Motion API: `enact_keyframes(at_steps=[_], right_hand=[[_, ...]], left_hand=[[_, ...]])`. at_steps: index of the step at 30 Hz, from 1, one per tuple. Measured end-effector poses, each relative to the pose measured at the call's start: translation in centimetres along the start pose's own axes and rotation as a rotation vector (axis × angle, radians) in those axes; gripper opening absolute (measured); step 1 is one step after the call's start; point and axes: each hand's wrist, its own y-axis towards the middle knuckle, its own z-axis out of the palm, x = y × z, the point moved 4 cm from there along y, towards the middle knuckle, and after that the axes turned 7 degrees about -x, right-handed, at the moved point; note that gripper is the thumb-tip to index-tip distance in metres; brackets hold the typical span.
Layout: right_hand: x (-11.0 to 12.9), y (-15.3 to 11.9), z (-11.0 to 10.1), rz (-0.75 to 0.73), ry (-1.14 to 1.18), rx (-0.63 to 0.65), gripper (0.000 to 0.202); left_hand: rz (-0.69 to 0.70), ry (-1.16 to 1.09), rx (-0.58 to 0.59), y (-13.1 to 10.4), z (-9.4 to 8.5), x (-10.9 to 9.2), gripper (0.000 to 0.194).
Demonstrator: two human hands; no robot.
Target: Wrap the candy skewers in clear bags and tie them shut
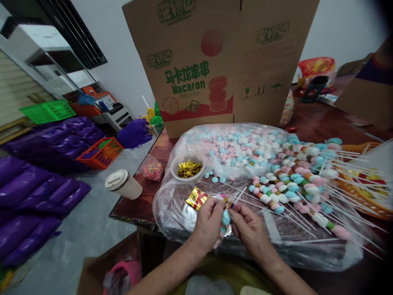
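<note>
My left hand (208, 221) is closed around the upper part of a string of pastel candies (226, 217), blue and pink, with shiny clear wrapping about it. Close beside it, my right hand (249, 224) is pinched shut at the same top end. Small gold and dark blue bits (229, 204) show between the fingertips, too small to name. A gold and red packet (196, 198) lies just beyond my left hand. To the right lie several candy skewers (291, 190) on white sticks. A white bowl (174, 169) holds gold twist ties (189, 168).
A clear bag of loose candies (236, 147) lies before a tall cardboard box (190, 98). An orange basket (380, 212) stands at right. A lidded cup (124, 184) is at the table's left edge, near a bag of small pink candies (152, 170). Purple sacks (33, 205) cover the floor.
</note>
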Motion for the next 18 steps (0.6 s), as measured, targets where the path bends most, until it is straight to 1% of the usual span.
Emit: enact_keyframes(at_steps=[1, 3, 5, 8, 11, 14, 16, 18], right_hand=[[-0.2, 0.0, -0.1, 0.032, 0.045, -0.014, 0.032], [-0.5, 0.1, -0.3, 0.039, 0.059, -0.018, 0.034], [-0.5, 0.0, -0.5, 0.010, 0.032, -0.024, 0.035], [-0.3, -0.1, -0.6, -0.030, 0.012, -0.027, 0.032], [-0.1, -0.3, -0.6, -0.014, 0.014, 0.029, 0.031], [0.4, -0.5, -0.7, -0.051, -0.053, 0.065, 0.033], [0.7, -0.6, -0.9, -0.110, -0.107, 0.043, 0.030], [0.5, -0.8, -0.9, -0.125, -0.114, 0.024, 0.030]], left_hand=[[0.003, 0.007, 0.038, -0.2, 0.0, 0.0, 0.037], [0.025, 0.026, 0.088, -0.4, -0.1, 0.0, 0.045], [0.004, 0.023, 0.081, -0.3, -0.3, 0.0, 0.049], [-0.027, -0.018, 0.072, -0.1, -0.4, -0.2, 0.048], [-0.005, -0.044, 0.093, -0.1, -0.1, -0.7, 0.043], [0.084, 0.048, 0.088, -0.4, 0.1, -1.3, 0.033], [0.201, 0.137, 0.071, -0.6, 0.1, -1.8, 0.027], [0.308, 0.209, 0.040, -0.8, 0.0, -2.2, 0.026]])
